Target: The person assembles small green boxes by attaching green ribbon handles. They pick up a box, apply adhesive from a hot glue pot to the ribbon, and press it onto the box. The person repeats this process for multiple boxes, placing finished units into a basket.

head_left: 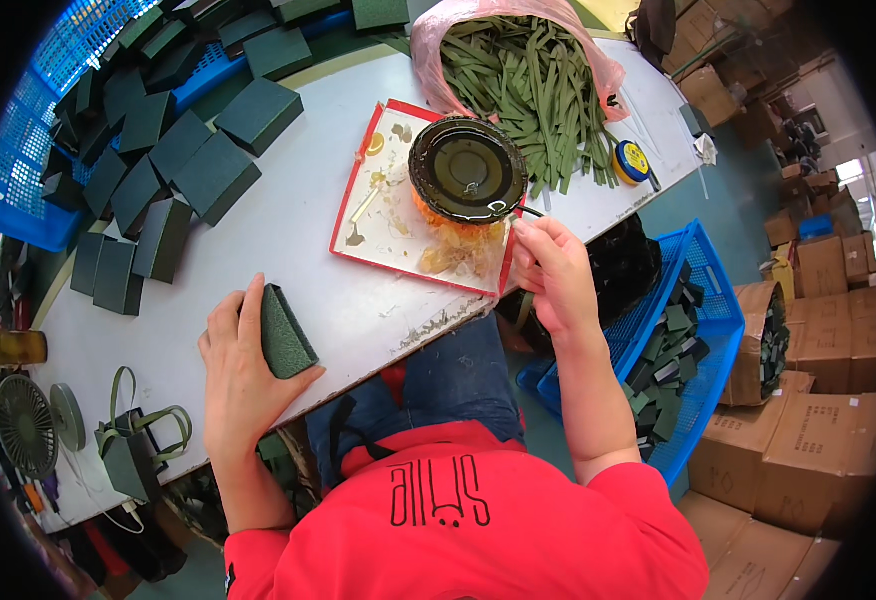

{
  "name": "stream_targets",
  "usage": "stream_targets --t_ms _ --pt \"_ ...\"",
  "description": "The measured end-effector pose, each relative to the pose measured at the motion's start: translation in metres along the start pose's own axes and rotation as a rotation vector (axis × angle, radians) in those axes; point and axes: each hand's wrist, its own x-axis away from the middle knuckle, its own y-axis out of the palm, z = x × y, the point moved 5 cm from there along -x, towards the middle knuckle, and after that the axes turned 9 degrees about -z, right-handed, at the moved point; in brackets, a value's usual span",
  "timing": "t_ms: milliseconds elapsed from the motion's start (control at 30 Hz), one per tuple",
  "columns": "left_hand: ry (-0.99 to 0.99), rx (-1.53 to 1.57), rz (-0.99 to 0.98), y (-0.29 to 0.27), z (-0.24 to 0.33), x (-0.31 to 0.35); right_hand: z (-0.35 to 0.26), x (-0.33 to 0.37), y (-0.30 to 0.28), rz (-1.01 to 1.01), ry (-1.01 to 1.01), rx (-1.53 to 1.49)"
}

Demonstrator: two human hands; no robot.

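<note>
A small dark green box (286, 335) stands on the white table near its front edge. My left hand (241, 365) is closed round it, fingers along the far left side and thumb at the near end. To the right, my right hand (555, 268) is raised beside the pot, thumb and fingers pinched on a narrow green ribbon (526, 303) that hangs below the palm; most of it is hidden. Just left of those fingertips is a round pot (468, 170) with a dark crusted rim and glossy liquid inside. It rests on a stained white board with red edges (358, 225).
Dark green boxes (216, 178) are piled at the far left by a blue crate (33, 190). A pink bag (598, 70) spills green ribbons (528, 95) behind the pot. A round tin (632, 162), a fan (26, 425) and a ribbon-handled box (130, 465) stand around. Blue crate (723, 330) at right.
</note>
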Motion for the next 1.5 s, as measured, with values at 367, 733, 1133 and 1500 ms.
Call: stream_targets --t_ms 367,733,1133,1500 --pt "0.272 0.151 0.061 0.001 0.019 -0.007 0.0 -0.005 0.011 -0.002 -0.005 0.068" --pt "0.29 0.184 0.084 0.001 0.019 -0.005 0.0 0.011 0.013 -0.007 -0.038 0.0" --pt "0.629 0.342 -0.029 -0.009 0.045 -0.01 0.029 0.072 0.105 -0.595 0.437 0.176" --pt "0.687 0.369 -0.005 -0.01 0.048 -0.012 0.047 0.071 0.114 -0.604 0.426 0.253"
